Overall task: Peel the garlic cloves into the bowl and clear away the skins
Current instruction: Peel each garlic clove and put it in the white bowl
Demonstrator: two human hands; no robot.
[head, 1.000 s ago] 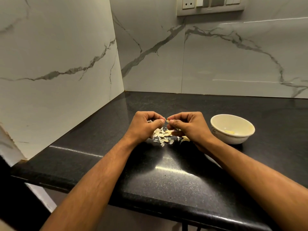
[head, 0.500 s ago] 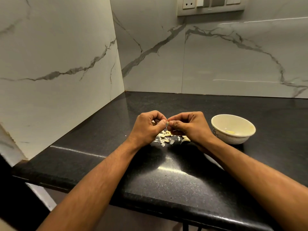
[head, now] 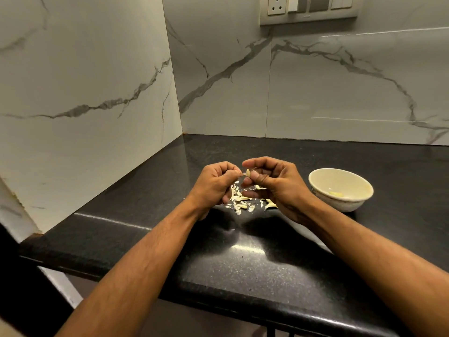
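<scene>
Two hands' fingers (head: pixel 255 175) pinch a pale garlic clove (head: pixel 248 172) over papery skins (head: pixel 239 198).

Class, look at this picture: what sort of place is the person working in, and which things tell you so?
Most likely a home kitchen corner: a dark stone worktop, marble-look wall tiles with a socket panel, and a bowl beside garlic skins.

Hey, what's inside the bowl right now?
The bowl holds a small pale piece, probably a peeled clove, lying on its floor. The near wall hides the part of the inside just behind it.
</scene>
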